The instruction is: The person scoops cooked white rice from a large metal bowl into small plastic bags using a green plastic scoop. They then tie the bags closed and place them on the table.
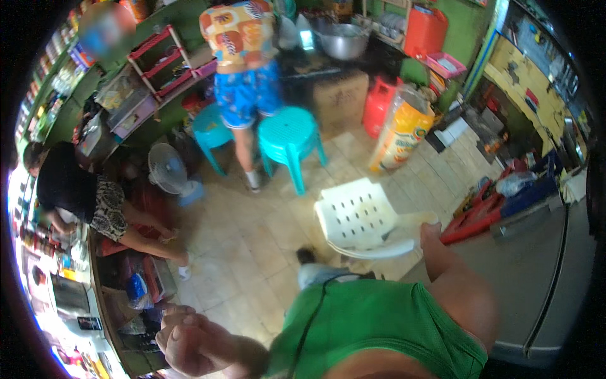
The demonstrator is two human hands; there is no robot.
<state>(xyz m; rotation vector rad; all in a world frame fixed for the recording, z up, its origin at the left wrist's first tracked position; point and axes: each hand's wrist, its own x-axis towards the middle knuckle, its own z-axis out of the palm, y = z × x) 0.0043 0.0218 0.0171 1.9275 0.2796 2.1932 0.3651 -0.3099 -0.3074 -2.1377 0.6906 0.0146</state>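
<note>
A white plastic chair (pixel 360 218) with slotted holes stands on the tiled floor in front of me, toward the right. My right hand (pixel 430 230) is closed around the near end of its armrest, with the arm stretched out from my side. Low on the left, my left hand (pixel 194 341) is raised with its fingers curled into a loose fist. Nothing shows in it, and it touches no object that I can see. A grey fridge-like surface (pixel 505 278) lies beside my right arm.
Turquoise stools (pixel 289 129) stand behind a person in blue shorts (pixel 246 88) at the dark counter. Another person (pixel 95 183) bends at the left near a fan (pixel 167 167). A yellow sack (pixel 404 129) and red gas cylinder (pixel 380 107) stand at the back right.
</note>
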